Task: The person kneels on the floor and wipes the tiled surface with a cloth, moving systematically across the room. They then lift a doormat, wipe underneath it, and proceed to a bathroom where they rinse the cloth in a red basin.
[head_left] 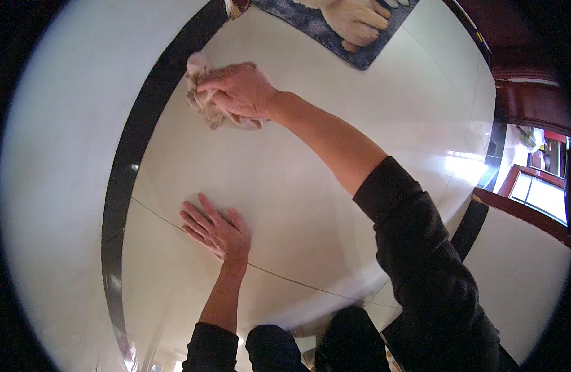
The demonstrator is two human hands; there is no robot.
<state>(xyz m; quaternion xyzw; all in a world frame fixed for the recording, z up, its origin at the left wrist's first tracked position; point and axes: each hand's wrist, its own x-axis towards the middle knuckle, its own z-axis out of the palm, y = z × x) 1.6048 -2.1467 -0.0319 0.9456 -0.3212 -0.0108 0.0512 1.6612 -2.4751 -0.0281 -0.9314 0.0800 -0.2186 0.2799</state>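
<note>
A crumpled, light-coloured cloth (211,111) is bunched under my right hand (241,90), which grips it on the glossy white tiled floor (285,186). Part of the cloth sticks out past the fingers, close to the black skirting (141,107) along the wall. My left hand (218,230) rests flat on the floor nearer to me, fingers spread, with nothing in it. It lies beside a dark tile joint. My knees show at the bottom of the view.
A dark grey mat (313,23) with an animal picture lies at the top. On the left rises a white wall (67,162). To the right are a dark red wooden door or panel (522,42), a doorway, and a red-framed window (541,193).
</note>
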